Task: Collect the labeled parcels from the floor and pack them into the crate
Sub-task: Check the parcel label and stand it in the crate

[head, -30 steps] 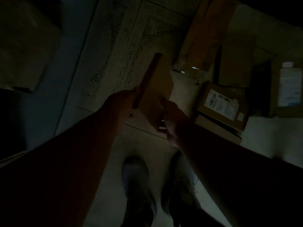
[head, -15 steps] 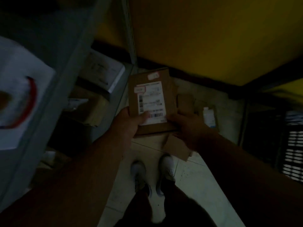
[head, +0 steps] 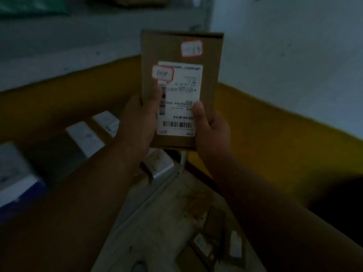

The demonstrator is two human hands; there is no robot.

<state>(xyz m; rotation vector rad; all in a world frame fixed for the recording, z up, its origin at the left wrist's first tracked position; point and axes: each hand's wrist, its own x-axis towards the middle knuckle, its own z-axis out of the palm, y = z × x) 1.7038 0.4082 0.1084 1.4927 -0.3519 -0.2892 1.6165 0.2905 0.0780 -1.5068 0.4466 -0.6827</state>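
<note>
— Hands, two, bare: how were they placed?

— Left hand [head: 140, 116] gripped the left edge of the flat cardboard parcel [head: 181, 89], thumb laid over the front near the label's side barcode. Right hand [head: 211, 127] gripped the lower right corner, thumb pressed on the white shipping label [head: 179, 99]. Fingers of both were curled behind the card, out of sight.

— Parcel, position?

— Held upright at chest height, off the floor, face toward the person. Label upside down; barcode at the bottom. Two small red-bordered stickers [head: 191, 48]: one near the top edge, one overlapping the label's upper left corner. Writing was too blurred to read.

— Other stock?

— Several more cardboard parcels [head: 208, 246] with white labels lay on the tiled floor [head: 157, 222], lower right. White boxes [head: 85, 138] sat in a row on shelving to the left. Yellow wall band [head: 275, 138] behind, pale wall above. Room was dim.
</note>
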